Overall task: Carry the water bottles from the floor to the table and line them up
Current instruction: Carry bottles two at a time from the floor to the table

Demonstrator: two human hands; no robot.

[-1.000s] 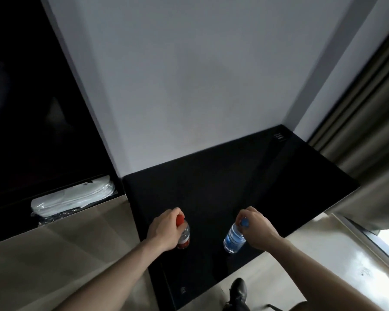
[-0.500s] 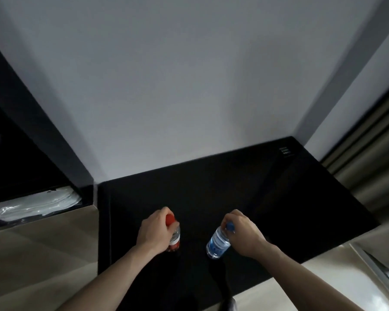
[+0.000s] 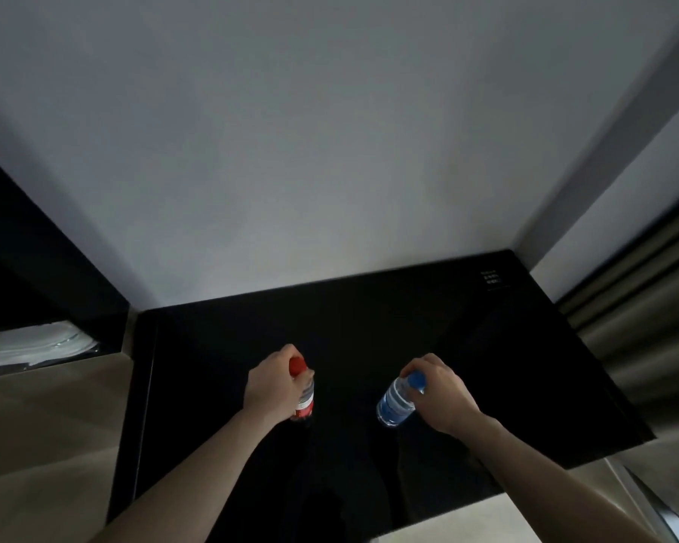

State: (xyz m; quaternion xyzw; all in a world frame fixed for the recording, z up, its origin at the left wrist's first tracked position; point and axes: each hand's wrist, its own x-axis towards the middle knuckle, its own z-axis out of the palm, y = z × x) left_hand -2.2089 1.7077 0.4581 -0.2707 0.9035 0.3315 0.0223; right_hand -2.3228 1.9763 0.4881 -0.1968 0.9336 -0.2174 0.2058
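Left fingers point(image 3: 291, 356): I see them curled round the neck of the red-capped bottle point(image 3: 304, 399), just under its cap.
Right fingers point(image 3: 428, 366): curled round the neck of the blue-capped bottle point(image 3: 394, 401).
Left hand point(image 3: 273, 386): over the near-left part of the black surface point(image 3: 487, 366).
Right hand point(image 3: 441, 397): over the surface, well apart from the left hand.
Red-capped bottle: near upright; I cannot tell whether its base touches the surface.
Blue-capped bottle: tilted, base toward the left; contact with the surface unclear.
Curtain point(image 3: 651, 327): right of the surface.
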